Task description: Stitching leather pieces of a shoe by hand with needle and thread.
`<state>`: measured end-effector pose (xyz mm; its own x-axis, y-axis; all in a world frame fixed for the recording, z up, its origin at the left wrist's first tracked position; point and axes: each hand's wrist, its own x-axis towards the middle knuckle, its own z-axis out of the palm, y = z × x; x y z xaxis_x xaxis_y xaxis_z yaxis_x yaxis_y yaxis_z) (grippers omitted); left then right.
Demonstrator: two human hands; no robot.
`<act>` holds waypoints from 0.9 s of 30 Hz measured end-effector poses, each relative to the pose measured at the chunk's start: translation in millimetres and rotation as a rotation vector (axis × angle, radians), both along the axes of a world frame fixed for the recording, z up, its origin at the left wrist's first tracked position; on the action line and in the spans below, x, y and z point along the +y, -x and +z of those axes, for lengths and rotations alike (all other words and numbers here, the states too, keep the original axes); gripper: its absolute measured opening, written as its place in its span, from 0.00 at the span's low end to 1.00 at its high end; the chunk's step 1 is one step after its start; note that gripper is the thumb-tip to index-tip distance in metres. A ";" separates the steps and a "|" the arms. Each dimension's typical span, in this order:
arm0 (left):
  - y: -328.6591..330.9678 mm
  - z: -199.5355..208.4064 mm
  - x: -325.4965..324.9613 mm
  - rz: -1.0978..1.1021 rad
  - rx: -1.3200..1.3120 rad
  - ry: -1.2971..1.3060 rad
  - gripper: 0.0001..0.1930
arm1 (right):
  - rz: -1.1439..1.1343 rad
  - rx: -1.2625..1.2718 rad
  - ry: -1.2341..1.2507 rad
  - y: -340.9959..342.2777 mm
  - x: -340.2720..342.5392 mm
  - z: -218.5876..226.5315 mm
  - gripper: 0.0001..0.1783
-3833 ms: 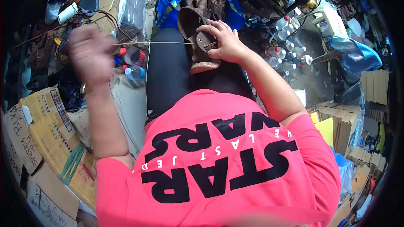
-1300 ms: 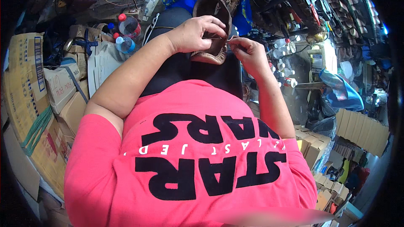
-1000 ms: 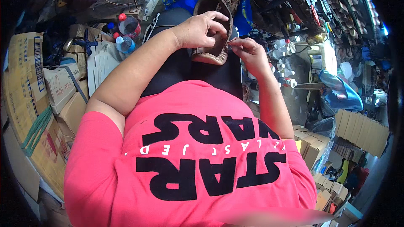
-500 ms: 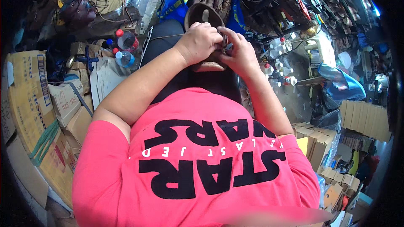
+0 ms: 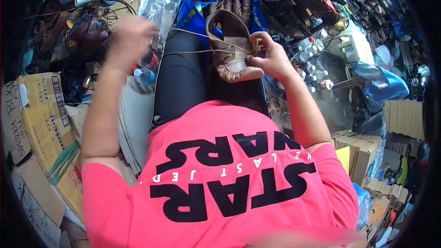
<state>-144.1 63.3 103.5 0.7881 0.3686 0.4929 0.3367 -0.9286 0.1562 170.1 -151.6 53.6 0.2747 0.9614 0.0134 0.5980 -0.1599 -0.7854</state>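
A brown leather shoe (image 5: 239,59) without a finished sole rests across my dark-trousered legs, its opening facing up and gathered stitches along the near toe edge. A light brown cord (image 5: 190,33) runs from the shoe out to the left. My left hand (image 5: 133,41), blurred by motion, is raised well left of the shoe, and the cord stretches taut toward its closed fingers. At the shoe's right edge, my right hand (image 5: 273,57) has thumb and forefinger round a small tool with an orange handle (image 5: 254,44); the tool's tip is hidden.
Beyond my knees stands a blue bag (image 5: 190,11) with more brown leather shoes. Plastic bottles (image 5: 317,71) cluster on the right, and another bottle (image 5: 145,76) lies on the left. Cardboard boxes (image 5: 39,115) line the left side. Tangled cords and leather pieces (image 5: 89,27) lie far left.
My left hand has swung from the shoe out to the left, drawing the cord with it. My right hand stays by the shoe, where the orange handle now shows. The shoe has turned slightly.
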 end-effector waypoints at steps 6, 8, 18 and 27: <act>135.1 85.4 37.9 0.641 -0.035 -0.103 0.06 | 0.252 -0.038 -0.001 18.1 -2.8 3.1 0.37; 124.2 85.0 15.7 0.642 -0.053 0.113 0.05 | 0.276 -0.320 0.112 27.6 -4.8 20.2 0.41; -56.6 65.5 -99.3 -0.330 -0.082 0.158 0.06 | 0.318 -0.385 -0.432 65.2 -6.7 83.5 0.10; -18.4 -24.7 -72.4 -0.015 0.509 0.567 0.24 | -0.332 0.605 -0.652 -20.0 -51.1 115.9 0.16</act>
<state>-125.8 -9.2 78.8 0.8744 0.4446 -0.1944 0.4828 -0.7576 0.4392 190.1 -202.7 169.5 0.6688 0.6864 0.2856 0.0630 0.3304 -0.9417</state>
